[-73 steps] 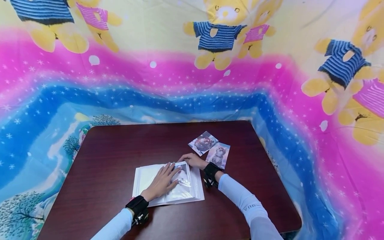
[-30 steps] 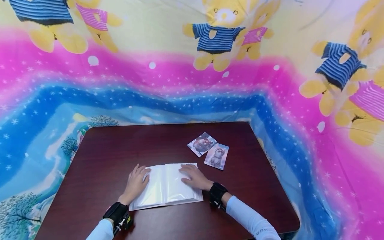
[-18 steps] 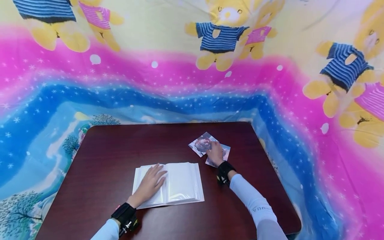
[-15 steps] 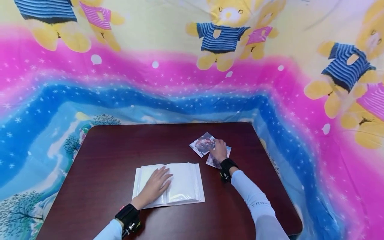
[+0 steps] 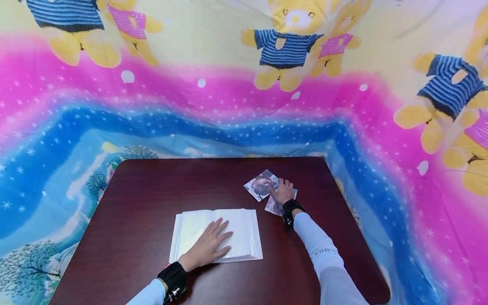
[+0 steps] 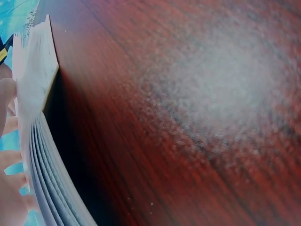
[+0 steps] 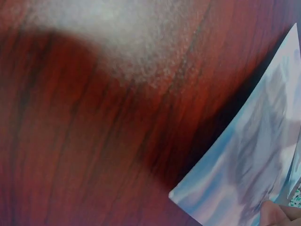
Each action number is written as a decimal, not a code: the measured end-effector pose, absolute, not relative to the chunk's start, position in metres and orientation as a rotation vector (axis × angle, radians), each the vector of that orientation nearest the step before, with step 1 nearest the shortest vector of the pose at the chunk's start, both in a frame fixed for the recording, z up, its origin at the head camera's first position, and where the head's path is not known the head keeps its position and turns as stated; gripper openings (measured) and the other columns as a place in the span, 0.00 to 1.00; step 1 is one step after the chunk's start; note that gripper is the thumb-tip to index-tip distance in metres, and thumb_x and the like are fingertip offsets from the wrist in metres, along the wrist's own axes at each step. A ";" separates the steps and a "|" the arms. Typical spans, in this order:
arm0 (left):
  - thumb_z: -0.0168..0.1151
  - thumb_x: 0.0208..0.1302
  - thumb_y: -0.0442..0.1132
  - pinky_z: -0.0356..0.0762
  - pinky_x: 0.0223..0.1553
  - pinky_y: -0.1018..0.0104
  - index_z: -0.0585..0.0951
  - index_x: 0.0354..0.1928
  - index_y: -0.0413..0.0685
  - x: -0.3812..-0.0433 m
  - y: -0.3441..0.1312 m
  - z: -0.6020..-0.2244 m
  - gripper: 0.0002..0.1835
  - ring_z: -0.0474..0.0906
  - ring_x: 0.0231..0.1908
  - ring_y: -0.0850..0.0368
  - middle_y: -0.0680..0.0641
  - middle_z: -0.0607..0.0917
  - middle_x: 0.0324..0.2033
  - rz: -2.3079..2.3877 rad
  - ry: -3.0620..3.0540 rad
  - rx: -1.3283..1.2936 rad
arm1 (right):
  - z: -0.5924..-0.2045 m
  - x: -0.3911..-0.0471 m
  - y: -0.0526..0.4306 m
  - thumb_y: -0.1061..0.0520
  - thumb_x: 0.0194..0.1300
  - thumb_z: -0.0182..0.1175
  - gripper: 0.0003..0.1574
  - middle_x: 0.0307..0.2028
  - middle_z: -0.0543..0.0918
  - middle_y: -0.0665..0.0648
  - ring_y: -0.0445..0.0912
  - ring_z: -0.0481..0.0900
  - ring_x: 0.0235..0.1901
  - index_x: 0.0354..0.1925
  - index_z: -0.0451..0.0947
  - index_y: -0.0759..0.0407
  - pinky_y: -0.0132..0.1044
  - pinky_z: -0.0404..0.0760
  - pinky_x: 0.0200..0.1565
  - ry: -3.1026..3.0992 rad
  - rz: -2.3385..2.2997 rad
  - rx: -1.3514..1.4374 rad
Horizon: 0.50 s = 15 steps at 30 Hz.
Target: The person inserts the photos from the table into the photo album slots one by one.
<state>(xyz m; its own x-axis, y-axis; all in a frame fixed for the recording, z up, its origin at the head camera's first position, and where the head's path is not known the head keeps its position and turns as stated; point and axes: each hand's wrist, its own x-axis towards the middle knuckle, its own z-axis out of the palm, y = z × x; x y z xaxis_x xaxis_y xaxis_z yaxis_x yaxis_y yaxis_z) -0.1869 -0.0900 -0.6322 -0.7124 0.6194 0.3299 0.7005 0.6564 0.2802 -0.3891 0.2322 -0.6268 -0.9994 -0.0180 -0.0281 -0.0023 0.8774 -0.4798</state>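
My left hand [image 5: 207, 246] lies with its fingers spread across the pages of an open photo album [image 5: 193, 226]. The pages facing up look white. In the left wrist view, the album [image 6: 40, 75] shows its stacked page edges, with fingers along the far left. At the right, my right hand [image 5: 283, 192] reaches over a kitten photo [image 5: 272, 206] and covers much of it. The right wrist view shows this photo [image 7: 254, 141] bowed, fingertips [image 7: 273, 214] pinching near its edge. Beside it lies a second animal photo [image 5: 260, 184], turned diagonally.
The dark red-brown table [image 5: 160, 182] has rounded corners and surrounds the album and photos. Behind it hangs a printed curtain [image 5: 213, 97] with teddy bears, close along the back and right edges.
A page bearing a picture has been turned, leaving white pages up. My right hand has gone from the album to the kitten photo. My left hand has slid rightward across the pages.
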 end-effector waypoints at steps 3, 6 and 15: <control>0.62 0.68 0.51 0.56 0.67 0.38 0.78 0.62 0.44 -0.186 -0.089 -0.633 0.26 0.57 0.70 0.33 0.34 0.68 0.68 -0.567 -2.667 -1.073 | -0.631 -0.392 0.233 0.48 0.69 0.60 0.42 0.65 0.63 0.74 0.66 0.58 0.59 0.71 0.58 0.66 0.61 0.64 0.59 3.043 -0.743 -0.029; 0.62 0.68 0.50 0.56 0.67 0.38 0.78 0.61 0.44 -0.186 -0.089 -0.634 0.26 0.58 0.69 0.33 0.33 0.68 0.68 -0.552 -2.657 -1.076 | -0.634 -0.395 0.232 0.50 0.67 0.63 0.41 0.63 0.64 0.73 0.66 0.59 0.59 0.70 0.61 0.66 0.60 0.66 0.57 3.081 -0.753 -0.038; 0.64 0.65 0.50 0.57 0.67 0.40 0.79 0.60 0.45 -0.186 -0.087 -0.635 0.25 0.58 0.69 0.32 0.32 0.68 0.67 -0.529 -2.636 -1.047 | -0.627 -0.396 0.220 0.70 0.67 0.58 0.26 0.50 0.69 0.68 0.61 0.71 0.41 0.62 0.69 0.68 0.51 0.71 0.41 3.161 -1.315 -0.052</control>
<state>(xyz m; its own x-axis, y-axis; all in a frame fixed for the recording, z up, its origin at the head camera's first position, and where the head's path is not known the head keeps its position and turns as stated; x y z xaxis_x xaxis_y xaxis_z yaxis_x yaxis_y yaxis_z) -0.1855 -0.0866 -0.6349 -0.7080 0.6058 0.3628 0.6989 0.6748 0.2371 -0.3957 0.2203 -0.6267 -0.9600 0.0794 0.2686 -0.1346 0.7102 -0.6910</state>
